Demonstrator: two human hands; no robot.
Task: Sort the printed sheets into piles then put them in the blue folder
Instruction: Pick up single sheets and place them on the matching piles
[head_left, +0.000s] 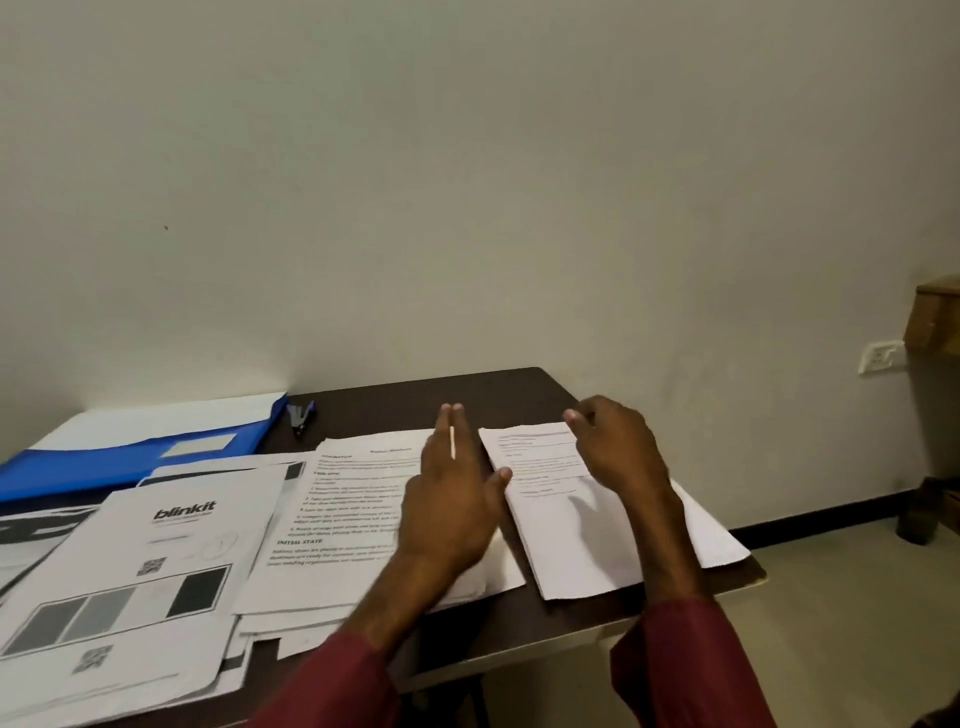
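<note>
Sorting seems underway: the left hand (452, 493) lies flat, fingers straight, on the middle pile of printed sheets (348, 519), the right hand (618, 447) hovers loosely curled and empty over the right pile (571, 540), and the blue folder (104, 462) lies far left, so the piles probably need gathering next.

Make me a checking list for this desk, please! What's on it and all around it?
Surface: dark table, mostly covered with paper.
Job's things: blue folder at the far left; blinkit sheet tops the left pile; text sheet tops the middle pile; right pile beside it.
Clutter: small blue and black tool next to the folder, too blurred to name.
Hands: left hand, fingers straight, over the text sheet; right hand, fingers loosely curled, over the right pile, holding nothing visible.
Cables: nothing seen.
Surroundings: plain wall, wall socket, wooden furniture at the right edge.
</note>
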